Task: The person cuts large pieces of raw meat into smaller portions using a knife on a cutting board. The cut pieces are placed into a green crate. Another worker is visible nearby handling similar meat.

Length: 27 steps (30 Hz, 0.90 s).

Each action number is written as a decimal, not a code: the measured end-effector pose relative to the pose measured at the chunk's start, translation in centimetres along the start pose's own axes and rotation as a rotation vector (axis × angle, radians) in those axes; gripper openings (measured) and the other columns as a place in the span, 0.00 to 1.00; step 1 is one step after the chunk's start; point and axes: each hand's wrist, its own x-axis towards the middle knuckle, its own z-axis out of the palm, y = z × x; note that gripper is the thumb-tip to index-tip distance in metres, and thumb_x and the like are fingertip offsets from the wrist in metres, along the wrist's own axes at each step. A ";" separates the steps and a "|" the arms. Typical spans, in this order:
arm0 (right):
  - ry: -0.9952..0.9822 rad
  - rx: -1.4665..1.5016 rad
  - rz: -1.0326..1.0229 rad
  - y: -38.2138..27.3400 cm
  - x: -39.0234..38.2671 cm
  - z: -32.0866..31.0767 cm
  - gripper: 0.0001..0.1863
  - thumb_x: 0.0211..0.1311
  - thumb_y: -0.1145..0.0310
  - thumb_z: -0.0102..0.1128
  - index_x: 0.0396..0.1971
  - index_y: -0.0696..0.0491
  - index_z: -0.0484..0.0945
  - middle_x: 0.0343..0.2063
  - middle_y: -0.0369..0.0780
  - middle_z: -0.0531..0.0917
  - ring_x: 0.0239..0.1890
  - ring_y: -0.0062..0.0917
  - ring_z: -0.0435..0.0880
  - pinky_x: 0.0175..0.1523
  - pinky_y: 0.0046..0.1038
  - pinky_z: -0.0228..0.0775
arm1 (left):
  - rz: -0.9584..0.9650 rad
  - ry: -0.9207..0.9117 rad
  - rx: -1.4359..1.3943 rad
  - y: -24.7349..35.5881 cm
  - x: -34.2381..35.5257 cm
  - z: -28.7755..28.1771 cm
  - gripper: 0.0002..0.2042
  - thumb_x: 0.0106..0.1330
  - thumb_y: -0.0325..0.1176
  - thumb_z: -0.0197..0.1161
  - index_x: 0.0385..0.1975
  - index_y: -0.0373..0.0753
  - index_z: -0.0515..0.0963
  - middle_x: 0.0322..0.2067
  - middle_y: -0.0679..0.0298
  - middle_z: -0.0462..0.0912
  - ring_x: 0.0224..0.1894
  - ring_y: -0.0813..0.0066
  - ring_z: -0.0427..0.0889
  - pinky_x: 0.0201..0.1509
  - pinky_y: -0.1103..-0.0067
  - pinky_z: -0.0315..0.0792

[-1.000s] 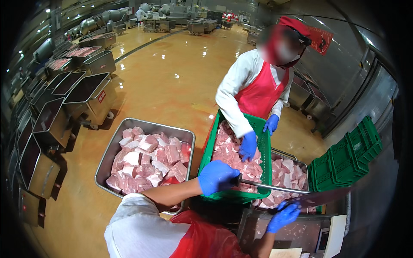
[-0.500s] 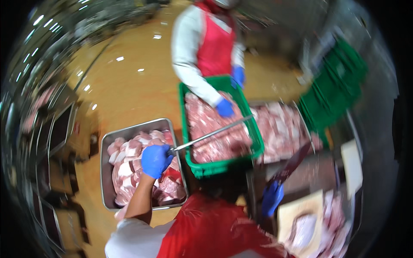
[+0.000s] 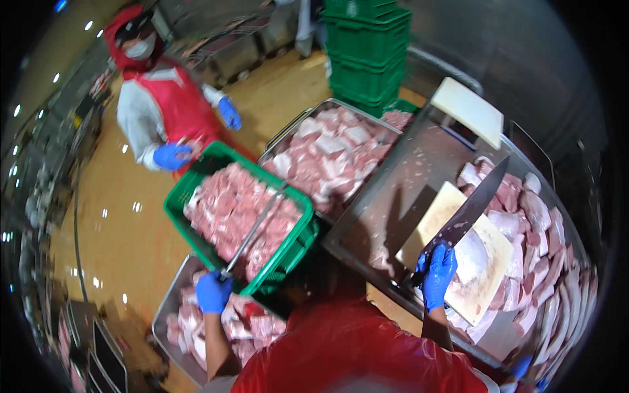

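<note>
My left hand [image 3: 213, 292] grips the handle of a long steel sharpening rod [image 3: 255, 229], which lies across or just above the small meat pieces [image 3: 229, 200] in a green crate [image 3: 175, 208]. Under that hand is a steel tub [image 3: 161, 313] of pork chunks. My right hand [image 3: 438, 278] is closed round the handle of a large dark knife [image 3: 470, 208], held diagonally over a cream cutting board [image 3: 495, 268]. A pale meat piece [image 3: 470, 255] lies on the board, partly behind the knife, with a heap of pork [image 3: 537, 249] to its right on a steel table [image 3: 386, 183].
A co-worker [image 3: 173, 111] in a red apron stands across the crate, a gloved hand [image 3: 171, 156] at a pink piece. Beside them are another tub of pork [image 3: 334, 147], stacked green crates [image 3: 363, 46] and a white board [image 3: 466, 110]. Orange floor [image 3: 105, 209] shows at left.
The view has swung right toward the steel table, bringing the cutting board further into view. The co-worker has lifted a hand out of the crate. My hands still hold rod and knife.
</note>
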 end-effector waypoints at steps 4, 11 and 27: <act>0.064 0.000 -0.016 0.3 -0.2 -3.7 0.09 0.78 0.66 0.49 0.37 0.53 0.73 0.21 0.33 0.75 0.17 0.15 0.70 0.20 0.19 0.61 | -0.070 0.024 0.078 0.3 1.5 -2.6 0.11 0.54 0.42 0.70 0.27 0.40 0.86 0.26 0.49 0.84 0.30 0.46 0.84 0.36 0.60 0.78; 0.138 -0.034 -0.004 -1.0 -0.8 -5.0 0.07 0.77 0.68 0.50 0.38 0.53 0.74 0.22 0.33 0.76 0.18 0.14 0.72 0.21 0.18 0.61 | -0.043 -0.148 0.333 0.5 4.3 -7.5 0.14 0.51 0.46 0.71 0.26 0.41 0.87 0.27 0.49 0.85 0.33 0.48 0.85 0.38 0.60 0.79; 0.199 -0.021 -0.009 -3.0 -1.2 -10.1 0.11 0.77 0.64 0.53 0.43 0.56 0.77 0.22 0.34 0.79 0.19 0.14 0.73 0.23 0.18 0.64 | 0.190 -0.496 0.163 -0.5 3.5 1.5 0.18 0.55 0.49 0.68 0.34 0.40 0.87 0.33 0.45 0.85 0.40 0.47 0.86 0.42 0.59 0.79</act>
